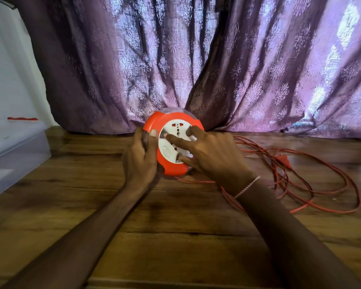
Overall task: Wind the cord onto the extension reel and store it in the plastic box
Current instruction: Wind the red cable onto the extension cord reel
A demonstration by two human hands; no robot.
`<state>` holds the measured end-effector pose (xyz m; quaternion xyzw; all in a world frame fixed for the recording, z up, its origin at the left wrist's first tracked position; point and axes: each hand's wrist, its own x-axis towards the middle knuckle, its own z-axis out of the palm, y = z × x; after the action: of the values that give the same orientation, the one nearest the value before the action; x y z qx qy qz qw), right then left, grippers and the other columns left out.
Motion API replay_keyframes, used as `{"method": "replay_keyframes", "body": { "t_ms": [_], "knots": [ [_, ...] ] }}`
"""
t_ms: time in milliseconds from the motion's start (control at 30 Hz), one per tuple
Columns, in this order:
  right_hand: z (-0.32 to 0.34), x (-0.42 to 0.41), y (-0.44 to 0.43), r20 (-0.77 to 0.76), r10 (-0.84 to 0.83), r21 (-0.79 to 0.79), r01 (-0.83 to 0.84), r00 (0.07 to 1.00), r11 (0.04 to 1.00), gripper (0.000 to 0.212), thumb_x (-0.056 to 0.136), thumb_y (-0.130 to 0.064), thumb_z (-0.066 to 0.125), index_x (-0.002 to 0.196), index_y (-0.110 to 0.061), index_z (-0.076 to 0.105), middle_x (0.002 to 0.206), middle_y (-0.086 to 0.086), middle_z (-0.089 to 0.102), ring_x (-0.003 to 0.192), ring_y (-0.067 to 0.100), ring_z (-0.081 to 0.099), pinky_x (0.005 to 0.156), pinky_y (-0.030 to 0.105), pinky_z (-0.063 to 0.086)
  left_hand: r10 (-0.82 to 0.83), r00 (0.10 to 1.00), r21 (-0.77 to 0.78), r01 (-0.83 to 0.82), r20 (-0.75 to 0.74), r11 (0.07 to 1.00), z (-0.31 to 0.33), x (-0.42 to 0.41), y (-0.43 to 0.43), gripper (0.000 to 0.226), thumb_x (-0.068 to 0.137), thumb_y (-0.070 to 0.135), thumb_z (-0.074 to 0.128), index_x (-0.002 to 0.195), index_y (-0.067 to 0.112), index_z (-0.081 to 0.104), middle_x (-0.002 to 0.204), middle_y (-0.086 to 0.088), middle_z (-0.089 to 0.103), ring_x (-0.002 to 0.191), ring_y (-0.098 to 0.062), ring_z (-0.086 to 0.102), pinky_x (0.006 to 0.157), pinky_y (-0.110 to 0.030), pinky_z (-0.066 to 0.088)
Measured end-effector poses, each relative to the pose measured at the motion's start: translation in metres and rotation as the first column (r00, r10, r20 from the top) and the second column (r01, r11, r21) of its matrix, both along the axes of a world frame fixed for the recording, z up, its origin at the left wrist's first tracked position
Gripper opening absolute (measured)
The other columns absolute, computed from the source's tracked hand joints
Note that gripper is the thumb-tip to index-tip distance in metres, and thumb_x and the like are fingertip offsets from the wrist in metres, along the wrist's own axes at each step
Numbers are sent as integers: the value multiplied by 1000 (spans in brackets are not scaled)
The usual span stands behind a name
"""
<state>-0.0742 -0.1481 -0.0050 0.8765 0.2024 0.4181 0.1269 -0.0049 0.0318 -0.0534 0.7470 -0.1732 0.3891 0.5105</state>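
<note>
The round extension reel [154, 124], orange with a white socket face, is held tilted above the wooden floor in front of the curtain. My left hand [140, 157] grips its left rim, thumb on the front. My right hand [208, 155] lies on the white socket face with fingers spread, thumb at the lower edge. The red cord [313, 184] leaves the reel's underside and lies in loose loops on the floor to the right, with its red plug [281, 157] among them. The clear plastic box [15, 151] stands at the left edge.
A purple patterned curtain [217, 69] hangs to the floor just behind the reel. A white wall is at the far left, above the box. Brown wooden floor [154, 236] stretches toward me.
</note>
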Motion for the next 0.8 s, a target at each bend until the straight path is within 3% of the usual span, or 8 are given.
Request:
{"method": "replay_keyframes", "body": {
  "t_ms": [133, 267, 367, 467, 533, 567, 667, 800],
  "knots": [
    [-5, 6, -1, 15, 23, 40, -23, 1000, 999, 60, 80, -63, 65, 136, -44, 60, 82, 2, 74, 57, 32, 68, 50, 29, 31, -11, 1000, 40, 11, 4, 999, -1, 0, -1, 43, 98, 60, 36, 101, 21, 55, 78, -4, 68, 75, -33, 66, 67, -48, 52],
    [-7, 6, 12, -33, -68, 432, 75, 997, 899, 69, 70, -79, 64, 127, -41, 64, 77, 11, 75, 73, 39, 71, 60, 39, 52, 9, 1000, 34, -10, 17, 999, 1, -5, -3, 44, 97, 59, 36, 96, 19, 54, 72, -3, 64, 72, -34, 64, 64, -49, 50],
    [-7, 6, 24, -223, 6, 755, 169, 975, 634, 62, 67, -78, 71, 108, -32, 60, 83, 10, 76, 83, 34, 73, 73, 41, 58, 24, 999, 43, -26, 40, 999, 2, -11, -7, 41, 98, 56, 37, 96, 19, 55, 72, -1, 63, 72, -33, 63, 64, -47, 50],
    [-5, 6, 33, -216, 415, 976, 205, 884, 72, 49, 76, -55, 82, 95, -23, 50, 65, 12, 75, 50, 28, 71, 52, 40, 57, 56, 997, 51, -59, 55, 997, 1, -12, -8, 42, 99, 56, 36, 98, 19, 54, 70, -3, 62, 68, -33, 63, 62, -45, 49],
    [-2, 7, 27, -153, 531, 977, 209, 833, -47, 41, 84, -43, 81, 96, -19, 52, 61, 14, 74, 42, 26, 66, 45, 29, 48, 63, 997, 29, -64, 44, 998, 1, -11, -8, 44, 99, 58, 35, 98, 18, 53, 70, -5, 62, 68, -35, 62, 62, -47, 49],
    [-1, 6, 21, -151, 500, 988, 146, 853, 49, 36, 87, -43, 79, 97, -18, 55, 61, 9, 74, 43, 22, 66, 44, 25, 46, 62, 997, 8, -63, 38, 998, 1, -9, -7, 45, 99, 58, 34, 97, 17, 53, 70, -5, 62, 68, -35, 62, 62, -48, 48],
    [2, 7, -7, -105, 198, 751, -52, 975, 658, 33, 85, -53, 75, 104, -29, 62, 70, -12, 72, 64, 9, 69, 61, 31, 54, 63, 998, -63, -62, 14, 996, 2, -3, -4, 46, 100, 58, 35, 94, 16, 53, 69, -4, 62, 68, -33, 61, 63, -50, 49],
    [1, 7, -16, -88, 161, 425, -109, 983, 899, 52, 85, -63, 63, 131, -38, 58, 113, -10, 66, 87, 24, 71, 65, 42, 57, 60, 998, -59, -59, 12, 996, 2, -4, -5, 43, 100, 58, 35, 91, 19, 51, 66, 4, 54, 67, -34, 60, 62, -48, 48]
  ]
}}
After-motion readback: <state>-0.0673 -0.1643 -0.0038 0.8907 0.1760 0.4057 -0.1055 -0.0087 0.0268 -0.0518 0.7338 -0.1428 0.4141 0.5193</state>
